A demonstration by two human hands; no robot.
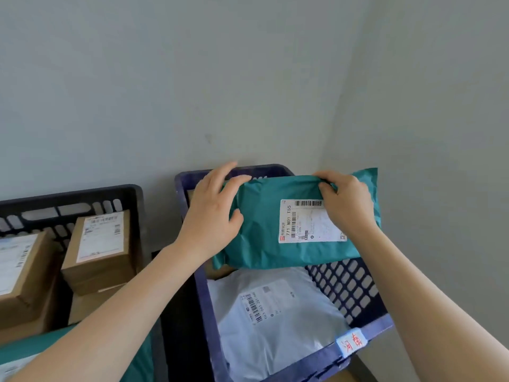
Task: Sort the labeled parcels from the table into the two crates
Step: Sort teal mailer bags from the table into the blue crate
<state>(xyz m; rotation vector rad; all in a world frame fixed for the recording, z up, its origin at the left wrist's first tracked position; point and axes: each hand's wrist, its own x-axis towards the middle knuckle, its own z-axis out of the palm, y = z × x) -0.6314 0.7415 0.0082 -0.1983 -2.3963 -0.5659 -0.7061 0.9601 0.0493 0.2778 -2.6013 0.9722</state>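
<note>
I hold a teal parcel [261,244] above the far end of the blue crate [203,299], its white shipping label [305,224] facing up. My left hand [212,213] clasps the parcel's left end, thumb on its face; my right hand [348,205] pinches its far edge beside the barcode. Below it, a pale grey mailer [275,321] lies in the crate's near half. A handwritten tag [351,341] sits at the near right corner. Beside it, the black crate [82,191] holds cardboard boxes [99,252].

Two walls [248,92] hem the blue crate [205,307]; white mailer [275,326] covers floor
</note>
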